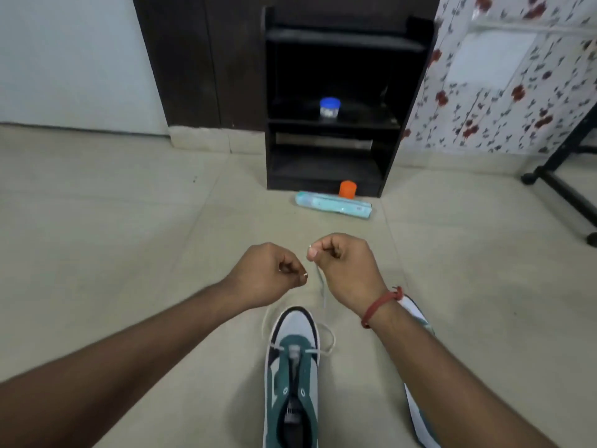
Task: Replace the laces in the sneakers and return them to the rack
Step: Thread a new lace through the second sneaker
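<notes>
above the sneaker (292, 367), both hands' fingers (292, 268) pinching thin white lace (323, 292) tips

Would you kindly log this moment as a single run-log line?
left hand: pinches lace end | right hand: pinches other end | lace: through bottom eyelets only | sneaker: on floor | rack: no sneakers

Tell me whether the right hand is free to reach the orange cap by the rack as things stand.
Probably not yet. The right hand pinches one end of the white lace, and the left hand pinches the other. The floor up to the orange cap looks bare, but the cap sits well beyond both hands.
</notes>
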